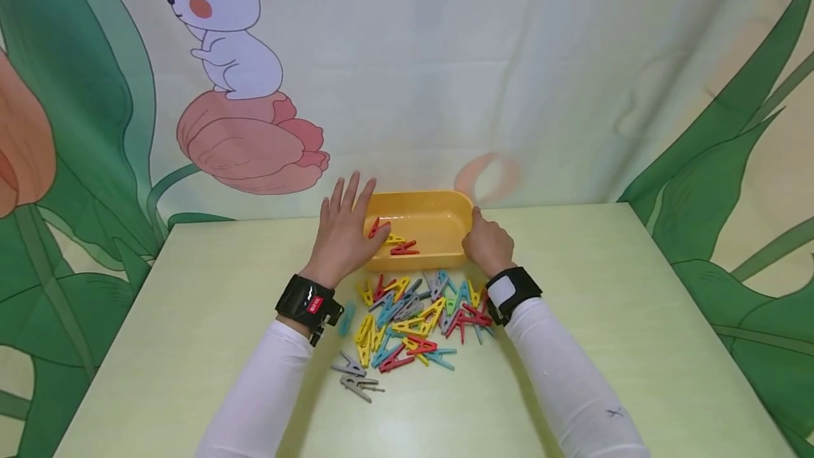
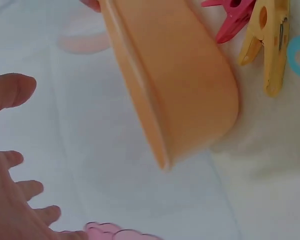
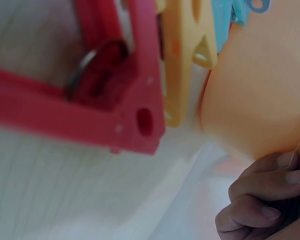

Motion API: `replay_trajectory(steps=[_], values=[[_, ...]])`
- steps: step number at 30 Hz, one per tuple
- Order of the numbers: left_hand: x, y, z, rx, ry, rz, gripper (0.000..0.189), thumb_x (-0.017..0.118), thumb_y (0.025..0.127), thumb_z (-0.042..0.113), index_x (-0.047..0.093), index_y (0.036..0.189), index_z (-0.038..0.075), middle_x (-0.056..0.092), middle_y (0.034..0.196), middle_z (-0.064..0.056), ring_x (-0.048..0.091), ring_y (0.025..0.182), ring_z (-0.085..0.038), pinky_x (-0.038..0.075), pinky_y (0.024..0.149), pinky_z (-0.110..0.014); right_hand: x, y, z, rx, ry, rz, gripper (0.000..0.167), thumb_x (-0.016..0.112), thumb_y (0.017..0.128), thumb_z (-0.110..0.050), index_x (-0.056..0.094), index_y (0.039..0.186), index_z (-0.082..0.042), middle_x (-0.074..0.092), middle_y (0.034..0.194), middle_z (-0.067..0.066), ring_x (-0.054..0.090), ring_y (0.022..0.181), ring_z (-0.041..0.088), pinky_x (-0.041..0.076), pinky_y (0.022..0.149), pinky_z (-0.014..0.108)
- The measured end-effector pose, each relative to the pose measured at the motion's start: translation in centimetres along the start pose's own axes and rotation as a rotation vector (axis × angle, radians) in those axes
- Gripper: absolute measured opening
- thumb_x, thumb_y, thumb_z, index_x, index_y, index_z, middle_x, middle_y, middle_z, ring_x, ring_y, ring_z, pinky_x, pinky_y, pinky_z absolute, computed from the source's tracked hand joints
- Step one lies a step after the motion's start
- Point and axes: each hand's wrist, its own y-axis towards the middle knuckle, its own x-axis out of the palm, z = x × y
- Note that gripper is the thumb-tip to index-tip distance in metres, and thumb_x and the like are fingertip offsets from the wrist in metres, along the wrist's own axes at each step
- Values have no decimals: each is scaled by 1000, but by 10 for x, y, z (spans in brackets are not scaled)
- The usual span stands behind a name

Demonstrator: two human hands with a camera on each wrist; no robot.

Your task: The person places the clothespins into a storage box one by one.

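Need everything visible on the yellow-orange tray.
The tray is a shallow, open-topped rectangle with rounded corners and a thin rim; its smooth walls look like plastic. Inside, toward its left end, lie a few red and yellow clothespins. It sits at the back of the table, just behind the clothespin pile. The person's right-hand grip holds its right end; the left-hand grip is spread, apart from it. Whether its base lies flat is unclear.

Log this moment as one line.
left hand: spread, near yellow tray | right hand: grips tray | clothespins: some inside, pile on table
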Motion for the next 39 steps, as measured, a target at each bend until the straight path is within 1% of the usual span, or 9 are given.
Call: replay_trajectory(steps=[7, 13, 17, 21, 25, 28, 31, 35, 39], values=[[-26, -34, 10, 21, 43, 45, 86, 64, 89, 46, 22, 158, 16, 14, 165, -14, 7, 153, -39, 14, 119, -64, -7, 4, 1, 2, -8, 7, 64, 50, 97, -22, 28, 155, -9, 59, 77, 11, 56, 63, 25, 39, 53, 31], [-32, -65, 14, 32, 89, 40, 81, 64, 91, 42, 26, 156, 13, 24, 162, -16, 20, 150, -39, 28, 115, -61, -15, 6, 0, -7, -7, 16, 64, 49, 96, -21, 28, 155, -9, 61, 77, 12, 56, 61, 24, 39, 51, 31], [-24, -81, 10, -16, 114, -35, 76, 66, 91, 42, 34, 153, 12, 51, 141, -17, 55, 122, -35, 52, 93, -51, -17, 8, -2, -5, -9, 12, 65, 50, 95, -21, 27, 156, -9, 60, 76, 11, 55, 60, 23, 39, 51, 30], [-9, -92, 0, -75, 115, -139, 63, 67, 91, 40, 49, 142, 8, 67, 117, -16, 68, 92, -30, 58, 72, -46, -17, 10, -2, -5, -8, 9, 65, 50, 96, -21, 27, 156, -9, 59, 75, 11, 54, 59, 23, 38, 51, 30], [7, -96, -11, -128, 113, -252, 53, 67, 90, 38, 58, 132, 7, 70, 111, -14, 69, 92, -30, 56, 71, -48, -18, 10, -2, -9, -2, 16, 65, 50, 95, -21, 27, 155, -9, 59, 75, 11, 54, 59, 23, 39, 51, 30], [16, -98, -17, -142, 109, -311, 38, 68, 90, 31, 63, 118, 6, 69, 93, -9, 64, 77, -23, 51, 60, -40, -19, 9, -3, -15, -5, 22, 65, 49, 95, -21, 27, 155, -9, 60, 75, 11, 55, 59, 23, 39, 50, 30], [18, -98, -20, -117, 99, -327, 21, 69, 89, 23, 64, 103, 7, 58, 75, -2, 51, 63, -17, 38, 52, -31, -20, 9, -4, -18, -14, 24, 65, 49, 95, -21, 27, 156, -10, 61, 76, 12, 55, 59, 23, 39, 50, 31], [-2, -89, -16, -91, 32, -301, 17, 71, 90, 21, 64, 100, 8, 56, 71, 0, 48, 60, -15, 35, 51, -27, -21, 9, -5, -19, -9, 29, 65, 49, 95, -21, 27, 155, -10, 61, 77, 12, 56, 61, 24, 39, 51, 31], [-37, -67, -1, -53, -59, -184, 26, 71, 91, 22, 66, 112, 7, 65, 76, -2, 53, 57, -14, 41, 49, -25, -22, 10, -3, -20, -8, 33, 65, 48, 96, -21, 27, 155, -9, 61, 77, 12, 56, 60, 24, 39, 51, 31]])
